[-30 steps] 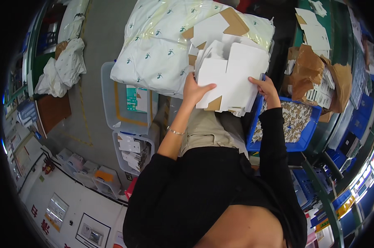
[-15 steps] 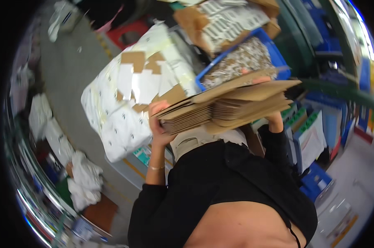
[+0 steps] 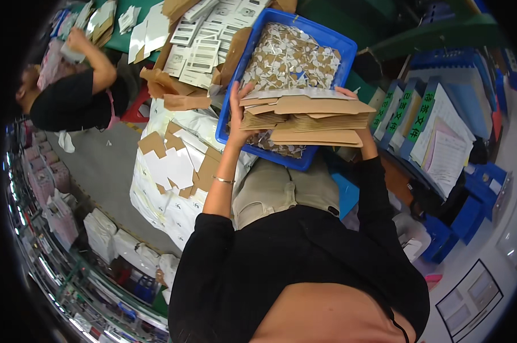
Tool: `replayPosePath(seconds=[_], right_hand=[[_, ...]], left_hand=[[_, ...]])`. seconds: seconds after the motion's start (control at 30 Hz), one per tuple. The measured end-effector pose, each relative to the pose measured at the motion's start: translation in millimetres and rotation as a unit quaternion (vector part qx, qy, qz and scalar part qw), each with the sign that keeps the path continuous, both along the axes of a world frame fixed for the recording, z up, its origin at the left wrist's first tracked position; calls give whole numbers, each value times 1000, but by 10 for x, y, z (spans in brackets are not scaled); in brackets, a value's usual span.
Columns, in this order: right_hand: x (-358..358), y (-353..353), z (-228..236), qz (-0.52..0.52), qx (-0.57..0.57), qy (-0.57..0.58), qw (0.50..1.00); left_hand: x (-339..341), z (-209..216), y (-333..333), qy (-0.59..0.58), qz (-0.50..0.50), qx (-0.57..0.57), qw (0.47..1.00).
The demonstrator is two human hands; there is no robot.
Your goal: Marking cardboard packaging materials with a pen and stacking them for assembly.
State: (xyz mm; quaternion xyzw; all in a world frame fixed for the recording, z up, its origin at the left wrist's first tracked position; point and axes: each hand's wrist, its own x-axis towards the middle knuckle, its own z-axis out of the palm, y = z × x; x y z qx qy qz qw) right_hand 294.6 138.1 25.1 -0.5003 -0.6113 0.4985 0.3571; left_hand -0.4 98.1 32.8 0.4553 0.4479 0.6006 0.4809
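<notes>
A thick stack of flat brown cardboard blanks (image 3: 307, 118) lies level between my two hands, over the near edge of a blue plastic crate (image 3: 328, 40). My left hand (image 3: 237, 117) grips the stack's left end, with a thin bracelet on that wrist. My right hand (image 3: 358, 123) holds the right end and is mostly hidden behind the stack. The crate is full of small round brown and white pieces (image 3: 290, 54).
A big white sack (image 3: 173, 200) topped with loose white and brown card pieces lies at my left. Printed white sheets (image 3: 204, 34) pile up beyond the crate. A seated person in black (image 3: 70, 97) works at the far left. Blue binders and bins (image 3: 430, 120) line the right.
The view has swung around. The white folded cards held a second ago gave way to a brown cardboard stack, which now lies level over the blue crate instead of tilted.
</notes>
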Motion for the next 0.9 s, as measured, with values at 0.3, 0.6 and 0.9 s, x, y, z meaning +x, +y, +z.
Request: replayPosePath(seconds=[0.3,0.6,0.9], right_hand=[[107,162,263,16,-94,12,995],[68,153,-265,-74,-92,9,993],[-237,471,111,-41,-20,-131,990]], left_hand=[[-84,97,205,60,-46,2,997],[-82,-162,261,61,54,-25,996],[187,-328,502,-63,227,-175,956]])
